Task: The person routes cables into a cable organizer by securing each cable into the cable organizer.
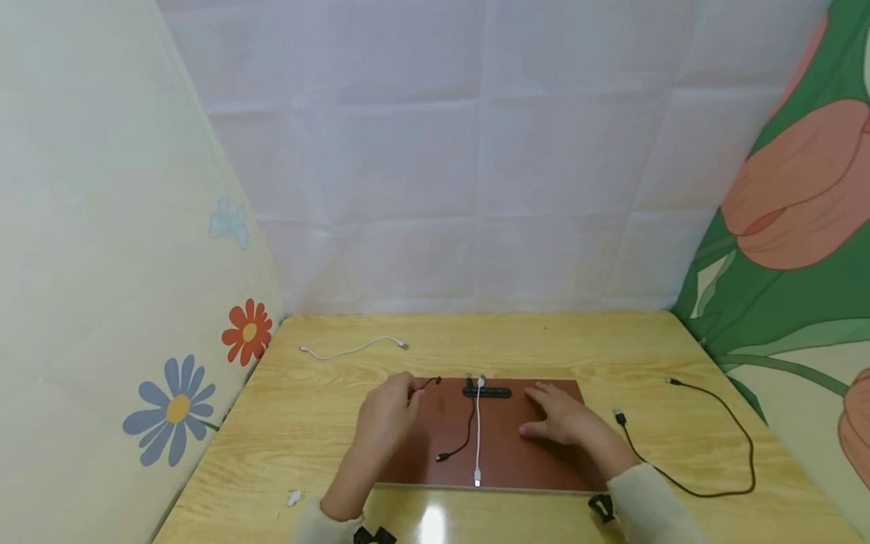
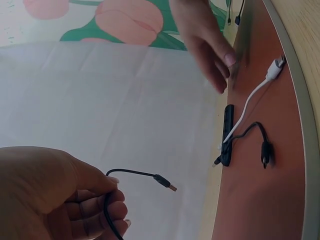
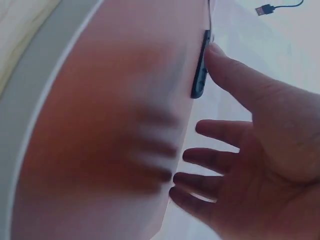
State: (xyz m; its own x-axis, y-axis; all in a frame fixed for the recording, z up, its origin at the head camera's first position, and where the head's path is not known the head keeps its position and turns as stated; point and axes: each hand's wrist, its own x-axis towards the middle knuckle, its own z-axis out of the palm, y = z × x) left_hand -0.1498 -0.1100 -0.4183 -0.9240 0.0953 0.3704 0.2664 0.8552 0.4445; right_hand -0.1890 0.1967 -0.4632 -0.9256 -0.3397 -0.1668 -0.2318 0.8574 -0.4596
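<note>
My left hand [image 1: 386, 417] pinches a thin black USB cable [image 2: 161, 180] between thumb and fingers, its plug end hanging free past the fingertips. Below both hands lies a reddish-brown board [image 1: 526, 465]. Near the board's far edge sits a black cable clip strip [image 1: 501, 393]. A white USB cable [image 1: 479, 438] and a short black cable [image 1: 469, 434] run from the strip toward me, both at its left part. Over the board's right side, my right hand [image 1: 560, 414] holds nothing, fingers spread, its thumb [image 3: 235, 75] appearing close to the strip in the right wrist view.
Another white cable [image 1: 353, 350] lies at the back left of the wooden table [image 1: 272, 423]. To the right of the board curves a longer black USB cable [image 1: 751, 453]. A small white piece [image 1: 294, 497] rests at the front left. Fabric hangs behind and at both sides.
</note>
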